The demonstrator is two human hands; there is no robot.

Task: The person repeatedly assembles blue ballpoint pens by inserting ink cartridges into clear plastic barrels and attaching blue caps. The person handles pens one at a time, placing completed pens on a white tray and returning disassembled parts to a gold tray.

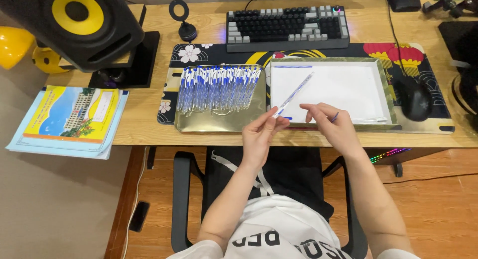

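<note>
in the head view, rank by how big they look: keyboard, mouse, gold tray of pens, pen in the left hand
1. gold tray
2. keyboard, looks close to the tray and lies farther off, so unsure
3. mouse
4. pen

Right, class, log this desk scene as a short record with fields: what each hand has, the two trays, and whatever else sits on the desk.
left hand: left hand holds a clear pen barrel by its lower end, tilted up over the white tray
right hand: right hand pinches a small blue part
left tray: gold tray with a heap of blue-and-clear pens
right tray: white tray, one blue refill by its far edge
behind: keyboard
far right: black mouse
far left: speaker, booklets
</note>
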